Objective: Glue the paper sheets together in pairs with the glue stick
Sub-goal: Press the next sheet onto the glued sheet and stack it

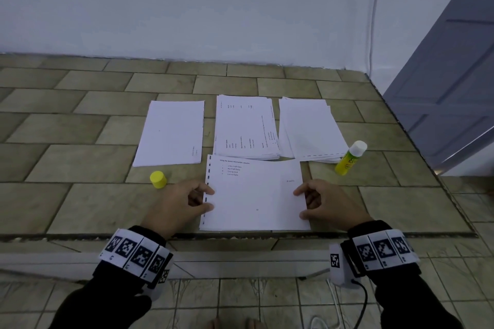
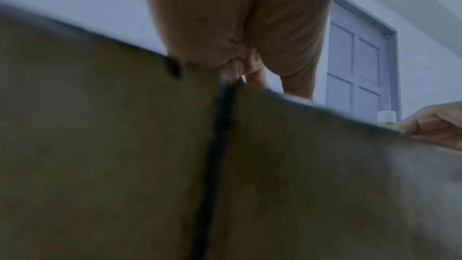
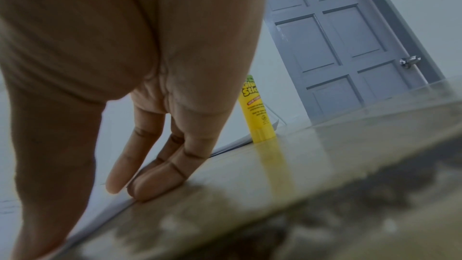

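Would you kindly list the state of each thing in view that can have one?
Glue stick: upright on the table, uncapped, white tip showing.
Yellow cap: off, standing alone on the table.
Near sheet: flat, printed side up, held at both side edges.
Left hand: fingers on the sheet's left edge.
Right hand: fingers on the sheet's right edge.
Three stacks: flat, untouched.
Door: closed.

The glue stick (image 1: 349,159) is yellow with green lettering and a white top; left of it, across the white paper sheets (image 1: 255,195) printed with black text, stands its yellow cap (image 1: 158,180). Right of the glue stick stands a grey-blue panelled door (image 1: 451,88), and beneath it lie olive-tan tiles (image 1: 80,163) with dark joints.
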`<state>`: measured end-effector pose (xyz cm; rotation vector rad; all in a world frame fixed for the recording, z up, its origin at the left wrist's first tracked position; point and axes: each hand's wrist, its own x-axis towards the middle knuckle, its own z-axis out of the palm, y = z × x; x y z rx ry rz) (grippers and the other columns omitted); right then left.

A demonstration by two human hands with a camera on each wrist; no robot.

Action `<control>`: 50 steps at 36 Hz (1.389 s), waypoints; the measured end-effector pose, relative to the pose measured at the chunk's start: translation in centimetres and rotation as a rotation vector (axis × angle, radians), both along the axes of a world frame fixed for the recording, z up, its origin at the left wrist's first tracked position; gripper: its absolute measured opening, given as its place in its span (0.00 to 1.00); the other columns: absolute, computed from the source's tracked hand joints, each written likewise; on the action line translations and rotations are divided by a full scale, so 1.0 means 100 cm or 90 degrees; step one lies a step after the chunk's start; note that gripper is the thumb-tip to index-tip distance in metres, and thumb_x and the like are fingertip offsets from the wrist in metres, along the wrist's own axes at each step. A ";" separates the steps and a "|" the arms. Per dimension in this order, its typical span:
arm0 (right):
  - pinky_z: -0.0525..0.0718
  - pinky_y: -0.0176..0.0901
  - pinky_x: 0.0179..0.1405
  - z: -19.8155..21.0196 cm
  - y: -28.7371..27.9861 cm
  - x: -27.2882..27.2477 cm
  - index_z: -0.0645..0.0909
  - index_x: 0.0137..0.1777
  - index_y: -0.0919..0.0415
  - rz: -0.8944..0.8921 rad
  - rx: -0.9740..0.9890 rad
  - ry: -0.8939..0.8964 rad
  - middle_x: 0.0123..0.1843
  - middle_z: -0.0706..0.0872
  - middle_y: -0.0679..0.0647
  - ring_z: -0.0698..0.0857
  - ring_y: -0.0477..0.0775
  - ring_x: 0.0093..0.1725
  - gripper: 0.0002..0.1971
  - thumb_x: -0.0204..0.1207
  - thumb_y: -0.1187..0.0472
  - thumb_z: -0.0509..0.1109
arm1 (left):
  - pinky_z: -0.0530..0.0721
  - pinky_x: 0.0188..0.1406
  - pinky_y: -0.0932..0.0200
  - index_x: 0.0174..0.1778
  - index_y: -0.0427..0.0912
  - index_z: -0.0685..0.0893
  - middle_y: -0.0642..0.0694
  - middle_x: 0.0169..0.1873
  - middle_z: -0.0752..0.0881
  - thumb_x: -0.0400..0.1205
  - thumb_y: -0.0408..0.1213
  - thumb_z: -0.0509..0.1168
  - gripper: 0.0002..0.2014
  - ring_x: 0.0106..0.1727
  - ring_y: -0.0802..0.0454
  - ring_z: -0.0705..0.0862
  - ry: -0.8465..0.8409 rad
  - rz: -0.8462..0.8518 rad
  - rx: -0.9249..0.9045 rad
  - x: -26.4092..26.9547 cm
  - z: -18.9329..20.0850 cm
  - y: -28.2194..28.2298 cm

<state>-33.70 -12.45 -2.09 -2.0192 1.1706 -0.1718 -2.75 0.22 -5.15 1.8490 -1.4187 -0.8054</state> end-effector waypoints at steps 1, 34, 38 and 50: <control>0.83 0.29 0.40 0.000 0.000 0.000 0.83 0.55 0.54 -0.001 0.000 0.000 0.47 0.83 0.54 0.83 0.49 0.42 0.20 0.64 0.67 0.83 | 0.79 0.36 0.73 0.45 0.56 0.86 0.51 0.34 0.87 0.73 0.34 0.79 0.13 0.37 0.61 0.85 -0.002 -0.001 0.002 0.000 0.000 0.000; 0.81 0.28 0.41 0.001 0.001 0.005 0.80 0.55 0.50 0.018 -0.042 0.064 0.50 0.77 0.51 0.82 0.47 0.44 0.21 0.66 0.65 0.82 | 0.77 0.68 0.53 0.59 0.53 0.84 0.50 0.74 0.73 0.72 0.38 0.79 0.21 0.73 0.52 0.73 -0.225 -0.107 -0.074 0.002 0.000 0.001; 0.83 0.32 0.45 0.003 0.002 0.007 0.81 0.56 0.51 0.018 -0.053 0.077 0.50 0.77 0.53 0.82 0.51 0.45 0.21 0.65 0.65 0.82 | 0.74 0.70 0.54 0.64 0.53 0.82 0.50 0.78 0.70 0.75 0.45 0.76 0.22 0.75 0.50 0.72 -0.261 -0.109 -0.031 -0.002 0.001 0.000; 0.77 0.30 0.54 0.004 0.007 0.011 0.79 0.65 0.54 0.027 -0.063 0.146 0.59 0.71 0.52 0.78 0.51 0.57 0.23 0.70 0.64 0.78 | 0.53 0.83 0.43 0.82 0.51 0.65 0.52 0.86 0.53 0.79 0.68 0.27 0.43 0.86 0.54 0.48 -0.400 -0.115 0.007 -0.019 -0.004 -0.015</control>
